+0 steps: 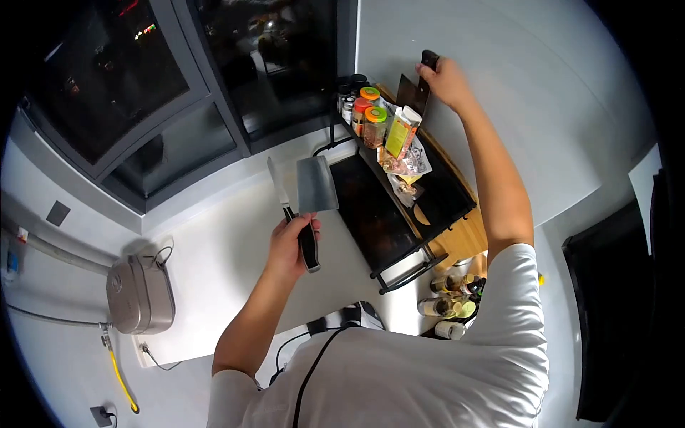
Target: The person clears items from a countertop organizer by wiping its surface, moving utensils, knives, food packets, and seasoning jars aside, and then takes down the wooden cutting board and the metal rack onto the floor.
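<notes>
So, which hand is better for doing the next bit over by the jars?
Probably the right hand: it's near the jars, gripping a dark-bladed knife. The left hand is farther away, holding a slim knife and a cleaver.

And there's the rack (367, 207) on the desk (232, 239): jars (374, 130) on its far end, packets (415, 161) on its middle, bottles (451, 298) off its near right. Left of it, the left grip (294, 244) with knife (278, 182) and cleaver (317, 184); at its far right, the right grip (442, 80) with a blade (412, 96).
</notes>
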A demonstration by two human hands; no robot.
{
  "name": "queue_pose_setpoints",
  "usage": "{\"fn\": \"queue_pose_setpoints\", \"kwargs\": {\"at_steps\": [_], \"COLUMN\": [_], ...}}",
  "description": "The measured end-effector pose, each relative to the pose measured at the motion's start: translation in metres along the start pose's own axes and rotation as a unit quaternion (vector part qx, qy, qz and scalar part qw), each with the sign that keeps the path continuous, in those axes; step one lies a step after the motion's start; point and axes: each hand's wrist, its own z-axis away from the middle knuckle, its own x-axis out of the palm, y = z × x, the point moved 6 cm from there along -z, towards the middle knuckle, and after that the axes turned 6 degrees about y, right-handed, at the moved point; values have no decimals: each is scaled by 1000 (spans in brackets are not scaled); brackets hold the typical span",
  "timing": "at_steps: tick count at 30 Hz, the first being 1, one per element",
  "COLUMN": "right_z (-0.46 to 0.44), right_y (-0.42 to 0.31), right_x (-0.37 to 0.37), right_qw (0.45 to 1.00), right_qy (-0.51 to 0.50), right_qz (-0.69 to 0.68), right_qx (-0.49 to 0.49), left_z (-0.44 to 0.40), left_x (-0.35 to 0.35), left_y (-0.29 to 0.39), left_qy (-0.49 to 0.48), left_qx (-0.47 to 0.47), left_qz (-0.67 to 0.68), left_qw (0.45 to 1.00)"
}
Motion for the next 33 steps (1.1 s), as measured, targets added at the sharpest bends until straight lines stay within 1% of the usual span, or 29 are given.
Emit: {"fn": "queue_pose_setpoints", "kwargs": {"at_steps": [1,2,6,7,10,12,14,15,16,17,18,20,22,24,26,27,28,30,32,33], "right_z": [-4,-1,46,65,125,175,230,259,285,308,331,375,419,460,502,525,545,592,639,666], "right_y": [-1,3,-55,-64,-102,-119,-140,-157,-172,-182,-194,-216,-229,-239,-236,-241,-242,-242,-250,-256], "right_x": [-7,-16,-93,-108,-145,-156,-163,-167,-170,-170,-173,-184,-196,-216,-234,-248,-262,-290,-326,-345], "right_qw": [998,996,981,976,945,921,940,944,939,937,933,932,917,916,908,899,905,894,892,886], "right_qy": [30,46,117,138,160,174,238,245,243,219,193,148,128,92,112,89,82,50,38,31], "right_qz": [-42,-66,-152,-168,-280,-347,-222,-140,-55,-15,25,132,219,273,304,354,359,412,432,452], "right_qx": [-40,-38,-26,-19,-54,-32,-102,-170,-237,-271,-302,-303,-307,-279,-266,-242,-214,-168,-125,-99], "left_z": [1,3,4,5,14,20,26,30,34,36,47,76,107,135,169,185,201,239,273,298], "left_x": [3,8,26,31,49,62,66,66,69,71,72,75,75,72,74,73,74,78,81,84], "left_y": [2,4,14,15,20,23,21,18,14,4,-2,-11,-23,-40,-54,-65,-75,-96,-122,-132], "left_qy": [1,-12,-59,-74,-94,-125,-152,-164,-176,-216,-233,-272,-293,-331,-352,-363,-374,-399,-435,-448], "left_qx": [5,10,31,34,25,10,-6,-12,-19,-34,-57,-98,-130,-160,-183,-183,-183,-168,-151,-170], "left_qz": [-5,2,35,42,44,51,59,66,74,89,76,38,-10,-58,-102,-123,-143,-167,-186,-186], "left_qw": [1000,1000,997,996,994,991,987,984,981,972,968,957,947,928,912,905,898,886,868,858]}}
